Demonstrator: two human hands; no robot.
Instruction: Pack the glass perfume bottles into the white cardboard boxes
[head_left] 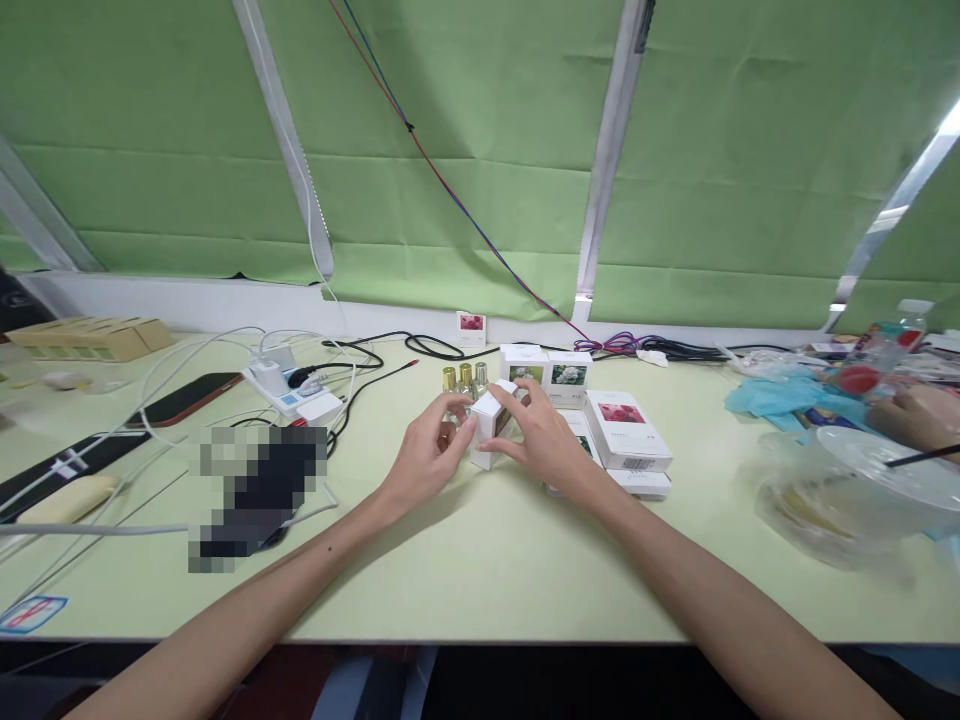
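A slim white carton (484, 430) is gripped between the thumb and fingers of the right hand (541, 432), at mid-table (480, 570); its printed side is largely covered. Its edge is met by the curled left hand (431, 442), though whether it is gripped there cannot be told. Metallic-capped bottles (465, 376) are half hidden behind. Flower-printed boxes (622, 425) are partly blocked by the right forearm (660, 555).
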